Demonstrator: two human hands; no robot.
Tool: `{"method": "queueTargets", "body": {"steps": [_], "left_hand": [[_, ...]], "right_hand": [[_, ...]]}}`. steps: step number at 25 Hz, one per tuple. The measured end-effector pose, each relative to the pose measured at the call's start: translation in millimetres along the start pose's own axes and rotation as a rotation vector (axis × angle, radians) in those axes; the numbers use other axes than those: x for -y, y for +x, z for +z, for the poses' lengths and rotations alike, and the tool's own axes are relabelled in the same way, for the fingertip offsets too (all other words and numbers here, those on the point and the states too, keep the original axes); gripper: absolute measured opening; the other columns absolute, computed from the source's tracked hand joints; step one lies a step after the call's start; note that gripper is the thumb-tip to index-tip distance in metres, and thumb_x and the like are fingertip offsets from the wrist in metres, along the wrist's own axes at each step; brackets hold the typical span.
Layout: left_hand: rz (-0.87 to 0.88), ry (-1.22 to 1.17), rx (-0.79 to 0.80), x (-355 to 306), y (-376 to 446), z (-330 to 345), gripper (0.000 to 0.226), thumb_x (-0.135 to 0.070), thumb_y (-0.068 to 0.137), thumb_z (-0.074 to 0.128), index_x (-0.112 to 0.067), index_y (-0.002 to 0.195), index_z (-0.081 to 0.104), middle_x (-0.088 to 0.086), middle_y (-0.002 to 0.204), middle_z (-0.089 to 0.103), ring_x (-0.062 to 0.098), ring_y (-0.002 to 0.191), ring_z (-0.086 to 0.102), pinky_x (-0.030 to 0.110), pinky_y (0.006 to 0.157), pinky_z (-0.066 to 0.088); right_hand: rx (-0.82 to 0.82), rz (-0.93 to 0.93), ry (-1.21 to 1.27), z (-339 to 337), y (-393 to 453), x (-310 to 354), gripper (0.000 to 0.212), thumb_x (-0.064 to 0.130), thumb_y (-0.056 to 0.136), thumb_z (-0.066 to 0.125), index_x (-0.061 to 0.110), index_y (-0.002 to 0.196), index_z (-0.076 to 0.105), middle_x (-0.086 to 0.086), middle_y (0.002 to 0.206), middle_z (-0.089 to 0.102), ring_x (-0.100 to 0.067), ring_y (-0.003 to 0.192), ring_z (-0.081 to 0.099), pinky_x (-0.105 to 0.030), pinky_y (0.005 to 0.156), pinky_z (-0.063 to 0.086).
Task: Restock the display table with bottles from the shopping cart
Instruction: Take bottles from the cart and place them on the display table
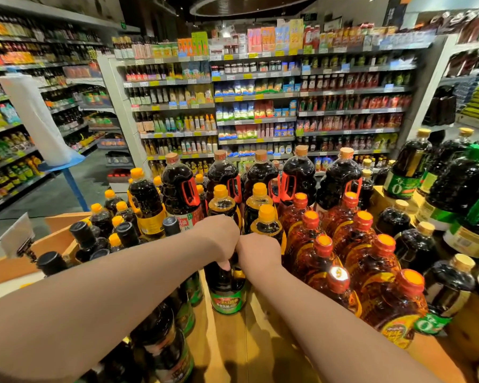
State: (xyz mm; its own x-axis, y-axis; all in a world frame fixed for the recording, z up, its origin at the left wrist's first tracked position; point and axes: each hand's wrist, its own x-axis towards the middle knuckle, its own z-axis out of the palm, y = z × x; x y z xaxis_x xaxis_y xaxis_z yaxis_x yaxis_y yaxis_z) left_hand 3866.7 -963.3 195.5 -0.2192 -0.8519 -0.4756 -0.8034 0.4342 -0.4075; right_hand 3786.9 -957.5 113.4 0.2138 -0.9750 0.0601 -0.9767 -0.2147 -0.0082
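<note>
A: How full is the display table (230, 352)?

B: Its left edge and right side are packed; a bare wooden strip runs down the middle.

A: And the hands?

B: Left hand (219, 236) and right hand (256, 251) both grip the green-labelled bottle (227, 291), standing at that strip's far end. No cart in view.

Glossy dark bottle with a shiny green label (228, 288); smooth pale wooden display table (233, 344); glossy clear amber plastic bottles with orange caps (382, 277) on the right; matt black-capped bottles (80, 236) far left.
</note>
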Motion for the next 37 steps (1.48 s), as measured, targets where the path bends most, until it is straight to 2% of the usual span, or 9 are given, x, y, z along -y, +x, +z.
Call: {"method": "queueTargets", "body": {"steps": [6,16,20,22,24,28,31,34,37], "left_hand": [[-0.001,-0.095,-0.077,18.5,17.1,-1.1,0.048,-0.045,0.087,0.070,-0.004,0.110,0.067,0.006,0.100,0.063,0.021,0.089,0.060,0.028,0.075,0.048],[0.002,-0.107,-0.164,33.4,34.5,0.9,0.049,-0.042,0.088,0.069,-0.002,0.116,0.064,0.010,0.117,0.054,0.023,0.101,0.059,0.028,0.076,0.049],[0.021,-0.175,-0.222,36.5,24.6,6.6,0.057,-0.039,0.085,0.073,-0.003,0.124,0.054,0.004,0.094,0.047,0.023,0.093,0.055,0.027,0.075,0.049],[-0.053,-0.199,-0.288,35.4,17.4,13.6,0.074,-0.044,0.080,0.077,-0.007,0.132,0.040,0.008,0.104,0.051,0.028,0.098,0.058,0.033,0.076,0.053],[-0.181,-0.175,-0.396,27.9,4.0,17.4,0.087,-0.054,0.075,0.077,-0.012,0.136,0.031,0.014,0.121,0.046,0.031,0.095,0.060,0.037,0.067,0.051],[-0.216,-0.088,-0.570,1.1,-38.9,9.9,0.058,-0.039,0.087,0.068,-0.017,0.129,0.035,0.012,0.121,0.042,0.025,0.071,0.052,0.036,0.051,0.038],[-0.225,-0.141,-0.495,-24.8,-71.2,6.4,0.048,-0.036,0.091,0.062,-0.019,0.126,0.035,0.010,0.123,0.039,0.028,0.082,0.055,0.038,0.054,0.039],[-0.264,-0.194,-0.464,-48.7,-97.1,10.6,0.043,-0.039,0.093,0.056,-0.021,0.127,0.036,0.006,0.119,0.042,0.026,0.092,0.058,0.037,0.055,0.037],[-0.331,-0.165,-0.531,-71.8,-120.6,22.9,0.034,-0.035,0.094,0.052,-0.019,0.121,0.039,0.005,0.112,0.045,0.019,0.069,0.050,0.032,0.050,0.034]], "right_hand": [[-0.073,-0.023,0.083,-12.2,5.0,4.9,0.008,0.008,0.089,0.055,0.014,0.088,0.060,-0.003,0.081,0.060,-0.029,0.078,0.064,-0.032,0.057,0.042],[-0.048,0.007,0.059,-10.5,17.9,9.2,0.010,0.006,0.091,0.054,0.010,0.094,0.062,-0.005,0.090,0.065,-0.029,0.079,0.063,-0.034,0.056,0.041],[-0.040,0.007,0.050,-14.7,7.9,9.7,0.010,0.008,0.091,0.056,0.011,0.098,0.061,-0.005,0.091,0.064,-0.028,0.080,0.063,-0.033,0.056,0.041],[-0.077,0.008,0.050,-19.0,-2.4,9.3,0.009,0.008,0.090,0.055,0.011,0.098,0.058,-0.006,0.091,0.064,-0.028,0.079,0.063,-0.033,0.055,0.041],[-0.134,0.005,0.077,-26.2,-15.0,7.2,0.002,0.011,0.091,0.054,0.012,0.093,0.053,-0.006,0.090,0.063,-0.027,0.075,0.061,-0.032,0.054,0.041],[-0.264,-0.028,0.114,-47.7,-43.4,-2.9,0.010,0.021,0.093,0.053,0.013,0.099,0.056,-0.004,0.094,0.058,-0.026,0.086,0.060,-0.033,0.059,0.040],[-0.305,-0.099,0.069,-62.5,-65.3,-13.1,0.010,0.020,0.093,0.050,0.017,0.099,0.058,0.001,0.082,0.046,-0.022,0.081,0.057,-0.030,0.054,0.034],[-0.287,-0.167,0.076,-69.0,-87.2,-22.5,0.010,0.020,0.090,0.054,0.019,0.099,0.058,0.002,0.082,0.045,-0.021,0.081,0.057,-0.031,0.056,0.040],[-0.249,-0.265,0.112,-70.4,-110.9,-31.2,0.015,0.020,0.088,0.056,0.019,0.103,0.059,-0.002,0.093,0.056,-0.026,0.087,0.059,-0.035,0.062,0.045]]}}
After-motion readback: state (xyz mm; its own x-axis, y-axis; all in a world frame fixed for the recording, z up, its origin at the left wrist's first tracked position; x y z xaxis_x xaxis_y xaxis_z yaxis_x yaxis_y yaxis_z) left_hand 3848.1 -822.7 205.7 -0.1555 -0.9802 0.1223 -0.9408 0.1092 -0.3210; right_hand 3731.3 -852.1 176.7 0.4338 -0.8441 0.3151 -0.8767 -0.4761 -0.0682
